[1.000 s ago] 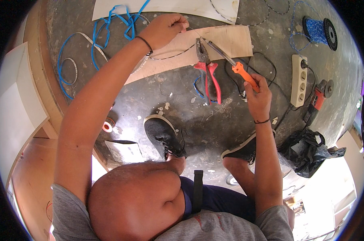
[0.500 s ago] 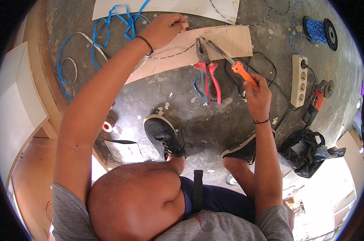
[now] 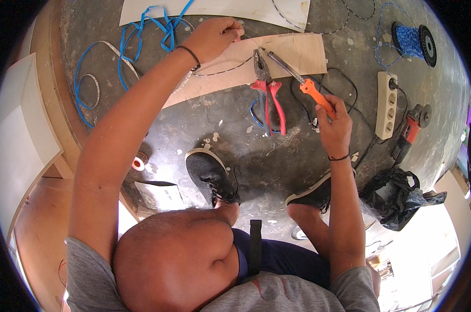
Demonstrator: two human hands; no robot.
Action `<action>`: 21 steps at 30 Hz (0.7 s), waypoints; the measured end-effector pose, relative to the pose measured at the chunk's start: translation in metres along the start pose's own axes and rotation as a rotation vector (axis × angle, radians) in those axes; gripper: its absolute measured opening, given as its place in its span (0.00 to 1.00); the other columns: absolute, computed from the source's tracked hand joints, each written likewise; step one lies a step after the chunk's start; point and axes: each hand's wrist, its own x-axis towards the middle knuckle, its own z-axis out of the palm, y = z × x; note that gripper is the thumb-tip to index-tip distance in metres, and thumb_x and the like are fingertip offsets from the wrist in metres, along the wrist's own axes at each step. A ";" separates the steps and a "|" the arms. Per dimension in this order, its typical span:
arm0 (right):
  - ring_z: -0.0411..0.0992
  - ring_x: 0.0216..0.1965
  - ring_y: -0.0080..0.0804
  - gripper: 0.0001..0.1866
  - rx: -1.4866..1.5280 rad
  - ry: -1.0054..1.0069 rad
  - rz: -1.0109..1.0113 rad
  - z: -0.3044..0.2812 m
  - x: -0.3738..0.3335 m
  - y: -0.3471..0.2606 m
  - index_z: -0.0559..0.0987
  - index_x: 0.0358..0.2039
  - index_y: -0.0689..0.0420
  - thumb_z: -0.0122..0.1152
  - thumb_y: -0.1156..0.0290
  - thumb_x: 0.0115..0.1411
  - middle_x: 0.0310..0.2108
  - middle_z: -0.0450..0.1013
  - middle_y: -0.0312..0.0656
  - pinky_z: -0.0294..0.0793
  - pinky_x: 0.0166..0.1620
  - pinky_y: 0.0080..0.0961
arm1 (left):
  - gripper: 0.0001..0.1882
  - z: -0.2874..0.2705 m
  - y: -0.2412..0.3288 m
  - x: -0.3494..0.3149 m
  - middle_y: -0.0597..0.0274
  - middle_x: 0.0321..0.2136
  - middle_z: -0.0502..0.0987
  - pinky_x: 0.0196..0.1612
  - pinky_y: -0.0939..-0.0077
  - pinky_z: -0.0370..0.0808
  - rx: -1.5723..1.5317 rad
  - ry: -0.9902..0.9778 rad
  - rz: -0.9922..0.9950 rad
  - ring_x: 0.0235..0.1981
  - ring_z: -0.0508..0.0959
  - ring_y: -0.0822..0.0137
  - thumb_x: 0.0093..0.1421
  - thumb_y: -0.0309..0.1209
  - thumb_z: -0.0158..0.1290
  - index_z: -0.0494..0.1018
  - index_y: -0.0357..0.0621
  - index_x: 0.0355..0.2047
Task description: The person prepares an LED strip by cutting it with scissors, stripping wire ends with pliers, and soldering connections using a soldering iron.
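Holding soldering iron point(image 3: 307, 89), right hand point(image 3: 335, 125) clears plywood point(image 3: 300, 51) edge.

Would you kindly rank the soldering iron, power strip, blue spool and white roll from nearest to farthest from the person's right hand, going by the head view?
1. Soldering iron: held in the right hand.
2. Power strip: on the floor, right of the hand.
3. Blue spool: farther off, toward the upper right.
4. White roll: on the left side.

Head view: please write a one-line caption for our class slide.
Right hand holds an orange-handled soldering iron beside red-handled pliers; left hand pinches a thin strand.
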 end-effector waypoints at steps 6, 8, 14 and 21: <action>0.76 0.36 0.43 0.13 -0.044 0.007 -0.010 -0.003 0.001 -0.006 0.75 0.40 0.62 0.61 0.73 0.54 0.34 0.76 0.50 0.73 0.40 0.31 | 0.10 0.001 -0.001 0.000 0.60 0.29 0.77 0.42 0.75 0.71 0.032 0.020 0.013 0.34 0.77 0.70 0.61 0.31 0.48 0.72 0.35 0.36; 0.76 0.36 0.43 0.13 -0.057 0.004 -0.005 -0.004 0.001 -0.008 0.75 0.40 0.62 0.61 0.73 0.53 0.34 0.76 0.50 0.73 0.41 0.32 | 0.10 0.001 -0.001 0.000 0.60 0.29 0.78 0.42 0.75 0.71 0.028 0.024 0.015 0.34 0.77 0.70 0.61 0.31 0.48 0.72 0.35 0.36; 0.76 0.37 0.44 0.13 -0.094 0.017 -0.046 -0.007 0.002 -0.012 0.75 0.39 0.62 0.61 0.73 0.53 0.35 0.75 0.50 0.72 0.41 0.33 | 0.10 0.002 -0.001 0.001 0.60 0.29 0.78 0.41 0.75 0.71 0.019 0.029 -0.005 0.33 0.77 0.69 0.61 0.31 0.48 0.72 0.35 0.35; 0.75 0.37 0.45 0.13 -0.098 0.022 -0.053 -0.011 0.003 -0.016 0.75 0.39 0.62 0.60 0.73 0.53 0.34 0.76 0.49 0.72 0.41 0.34 | 0.10 0.001 -0.002 0.003 0.61 0.29 0.78 0.41 0.75 0.72 0.038 0.013 0.000 0.33 0.77 0.70 0.61 0.31 0.49 0.72 0.35 0.35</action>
